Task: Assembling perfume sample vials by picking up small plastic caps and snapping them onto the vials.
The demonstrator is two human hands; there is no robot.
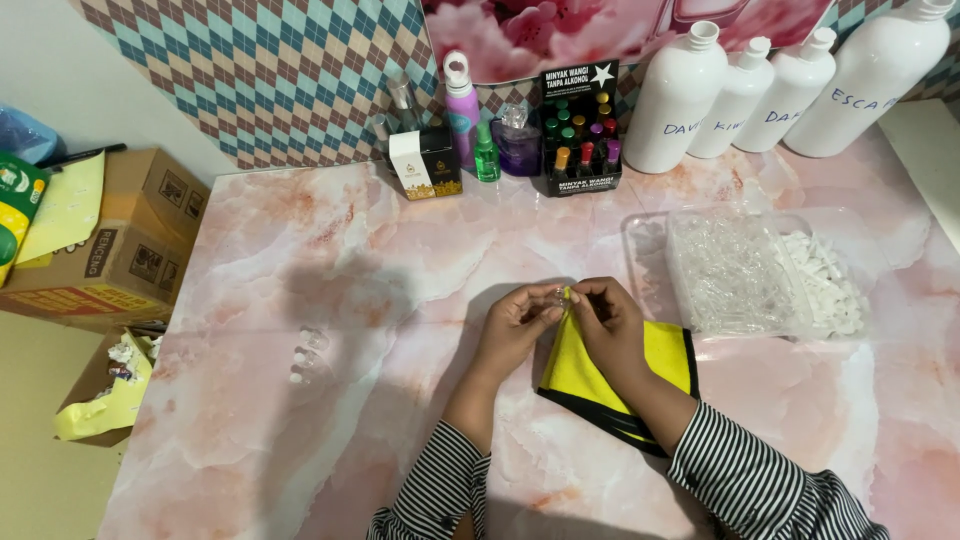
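1. Two hands in striped sleeves meet near the middle of a pink marble-patterned worktop [300,250], toward its near edge.
2. The left hand [518,325] pinches a tiny clear glass vial [558,296] between thumb and fingertips.
3. The right hand [610,325] pinches a corner of a yellow cloth [668,352] with black trim, pressing it against the vial; the rest of the cloth lies flat on the worktop under the right wrist.
4. Just right of the hands, a clear plastic tray [740,270] holds small clear vials and white caps.
5. Along the far edge stand four white bottles [675,100], a black display rack of small coloured bottles [580,130] and a purple bottle [461,110].
6. Beyond the left edge sit cardboard boxes [130,240].
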